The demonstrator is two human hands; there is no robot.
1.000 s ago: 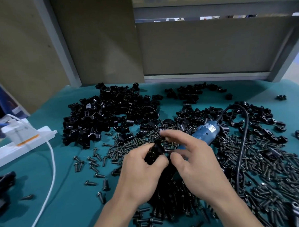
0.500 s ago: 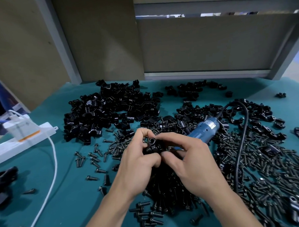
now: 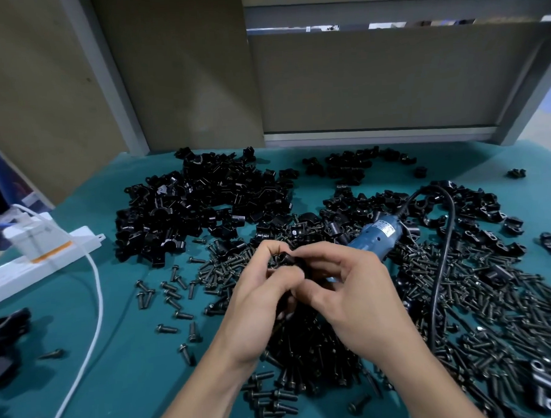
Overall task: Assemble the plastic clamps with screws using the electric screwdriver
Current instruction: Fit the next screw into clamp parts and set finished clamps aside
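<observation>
My left hand (image 3: 259, 299) and my right hand (image 3: 350, 294) meet over the screw pile, both pinching one small black plastic clamp (image 3: 287, 261) between fingertips. Most of the clamp is hidden by my fingers. The blue electric screwdriver (image 3: 375, 238) lies on the table just beyond my right hand, its black cord (image 3: 441, 264) looping right and toward me. A big heap of black clamps (image 3: 198, 209) sits at the back left. Loose black screws (image 3: 305, 349) lie under and around my hands.
The teal table (image 3: 126, 357) carries a white power strip (image 3: 46, 256) with a white cable (image 3: 95, 299) at the left. More clamps (image 3: 477, 222) and screws (image 3: 509, 312) spread across the right side. Grey panels and a metal frame (image 3: 375, 135) close the back.
My hands have closed in more tightly on the clamp, fingers curling further over it. The view shifted slightly.
</observation>
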